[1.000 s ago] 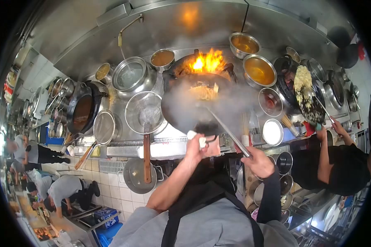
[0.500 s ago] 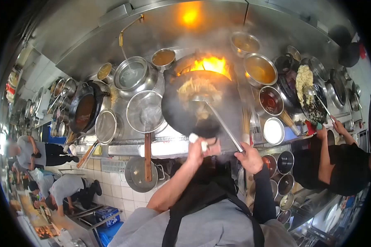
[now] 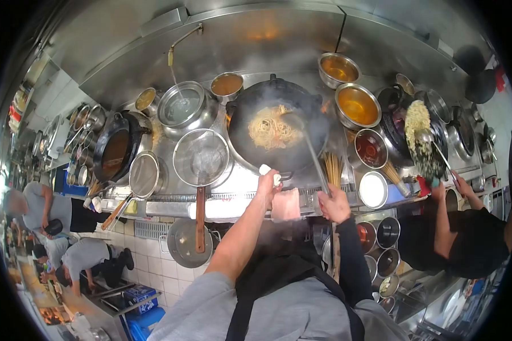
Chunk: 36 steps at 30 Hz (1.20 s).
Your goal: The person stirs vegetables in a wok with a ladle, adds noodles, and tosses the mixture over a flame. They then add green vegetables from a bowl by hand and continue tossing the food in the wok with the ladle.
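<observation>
A black wok (image 3: 242, 136) rests on the stove with noodles (image 3: 270, 128) in it, under steam. My left hand (image 3: 268, 184) is closed at the wok's near edge around a white cloth (image 3: 270, 174); the wok's near handle shows just right of it. My right hand (image 3: 334, 204) grips the handle of a long metal ladle (image 3: 313, 150), whose bowl is at the right side of the noodles, blurred by steam. Below the wok a pinkish cloth (image 3: 286, 204) lies over the counter's edge.
A mesh strainer (image 3: 201, 156) and a pot of water (image 3: 181, 105) are on the left. Bowls of orange liquid (image 3: 358, 106), red sauce (image 3: 371, 149) and a bamboo brush (image 3: 334, 169) sit on the right. A co-worker's arms (image 3: 445, 224) hold another wok; people stand far left.
The tall flame behind the wok is gone. The wok has levelled and its noodles lie flat. My left hand has moved slightly left, my right hand slightly down and left with the ladle.
</observation>
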{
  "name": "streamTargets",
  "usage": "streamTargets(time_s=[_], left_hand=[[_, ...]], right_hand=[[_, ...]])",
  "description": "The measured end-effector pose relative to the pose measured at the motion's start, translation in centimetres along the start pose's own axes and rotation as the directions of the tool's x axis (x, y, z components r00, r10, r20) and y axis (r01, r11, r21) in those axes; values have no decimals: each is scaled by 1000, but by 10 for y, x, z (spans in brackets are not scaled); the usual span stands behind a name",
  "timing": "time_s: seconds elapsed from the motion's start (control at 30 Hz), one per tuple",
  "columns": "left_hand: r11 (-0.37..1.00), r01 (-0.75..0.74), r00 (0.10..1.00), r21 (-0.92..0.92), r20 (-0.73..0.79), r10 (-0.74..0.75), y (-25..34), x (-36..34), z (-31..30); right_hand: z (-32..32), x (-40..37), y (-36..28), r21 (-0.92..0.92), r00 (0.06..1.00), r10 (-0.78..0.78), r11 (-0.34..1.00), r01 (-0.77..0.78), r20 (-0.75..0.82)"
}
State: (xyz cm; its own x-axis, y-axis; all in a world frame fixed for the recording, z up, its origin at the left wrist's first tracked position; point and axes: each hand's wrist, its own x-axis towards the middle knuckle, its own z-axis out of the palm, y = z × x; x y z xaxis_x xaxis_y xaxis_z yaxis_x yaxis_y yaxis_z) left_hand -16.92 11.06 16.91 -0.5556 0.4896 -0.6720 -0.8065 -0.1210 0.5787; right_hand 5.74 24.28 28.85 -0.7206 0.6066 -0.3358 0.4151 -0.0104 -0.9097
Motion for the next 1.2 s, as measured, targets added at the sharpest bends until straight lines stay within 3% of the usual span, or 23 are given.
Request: streamTargets(time_s=[0.03, 0.1, 0.2, 0.23, 0.27, 0.33, 0.4, 0.43, 0.53, 0.57, 0.6, 0.63, 0.67, 0.7, 0.73, 0.8, 0.87, 0.97, 1.0, 1.07, 1.1, 1.13, 1.2], left_hand=[[1000, 7, 1000, -2, 21, -7, -1, 2, -3], [999, 32, 999, -3, 40, -32, 0, 3, -5], [998, 66, 998, -13, 18, -66, 4, -3, 1], [998, 68, 998, -17, 2, -68, 5, -6, 4], [997, 71, 997, -21, -14, -71, 6, -8, 5], [997, 72, 997, -18, 4, -72, 10, -12, 6], [997, 75, 997, -15, 26, -75, 7, -10, 4], [997, 73, 997, -14, 41, -72, 4, -5, 1], [997, 64, 997, -30, 54, -62, 2, -2, -3], [997, 63, 996, -37, 58, -61, 2, -2, -2], [997, 67, 996, -32, 57, -65, 3, -2, -1], [997, 70, 996, -29, 57, -68, 3, -1, -1], [997, 74, 996, -29, 53, -72, 3, 0, -2], [996, 87, 996, -31, 20, -87, 6, -6, 2], [994, 100, 995, -33, -11, -101, 14, -17, 10], [991, 131, 991, -3, -23, -131, 19, -15, 13], [983, 172, 985, 69, 12, -173, 14, 2, 1], [988, 119, 992, 94, -58, -113, 4, 7, 5], [995, 99, 995, 27, -36, -98, 0, -6, 9], [993, 52, 999, -103, 3, -52, -3, -44, 19], [987, 84, 996, -140, 8, -84, 1, -71, 26], [986, 111, 994, -121, 8, -110, 4, -92, 30], [983, 159, 987, -92, 9, -159, 10, -116, 32]], right_hand=[[14, 24, 28, -36, 990, -106, 994, 103, -91], [39, 26, -2, 24, 968, -91, 995, 100, -234], [43, 47, -3, 291, 987, 158, 945, -149, -10], [27, 59, -7, 467, 961, 227, 840, -275, 158], [18, 61, -17, 511, 951, 221, 805, -303, 216], [35, 70, -19, 434, 986, 112, 888, -154, 122], [72, 97, -13, 66, 977, -85, 993, 100, -198], [76, 108, -17, 30, 982, -84, 995, 90, -167], [79, 122, -24, 217, 985, 153, 962, -168, 82], [72, 129, -2, 46, 992, -105, 994, 102, 76], [60, 141, 34, -123, 928, -356, 922, 368, 112], [52, 143, 56, -275, 800, -569, 751, 600, 190], [25, 100, 16, -437, 934, -246, 832, 341, 259], [9, 92, 33, -604, 943, -208, 727, 326, 259], [-6, 80, 54, -607, 888, -411, 658, 445, 206], [-31, 47, 73, -743, 955, -280, 618, 256, 96], [-36, 17, 97, -788, 953, -300, 577, 213, 39], [-10, -30, 96, -701, 963, -264, 698, 147, -60], [-4, -37, 97, -628, 949, -314, 745, 226, -30], [2, -52, 83, -445, 977, -213, 876, 187, -9], [-1, -63, 56, -212, 998, -28, 977, 38, 48], [-8, -76, 20, 20, 979, 139, 989, -144, 146], [-28, -100, -42, 200, 942, 213, 942, -268, 259]])
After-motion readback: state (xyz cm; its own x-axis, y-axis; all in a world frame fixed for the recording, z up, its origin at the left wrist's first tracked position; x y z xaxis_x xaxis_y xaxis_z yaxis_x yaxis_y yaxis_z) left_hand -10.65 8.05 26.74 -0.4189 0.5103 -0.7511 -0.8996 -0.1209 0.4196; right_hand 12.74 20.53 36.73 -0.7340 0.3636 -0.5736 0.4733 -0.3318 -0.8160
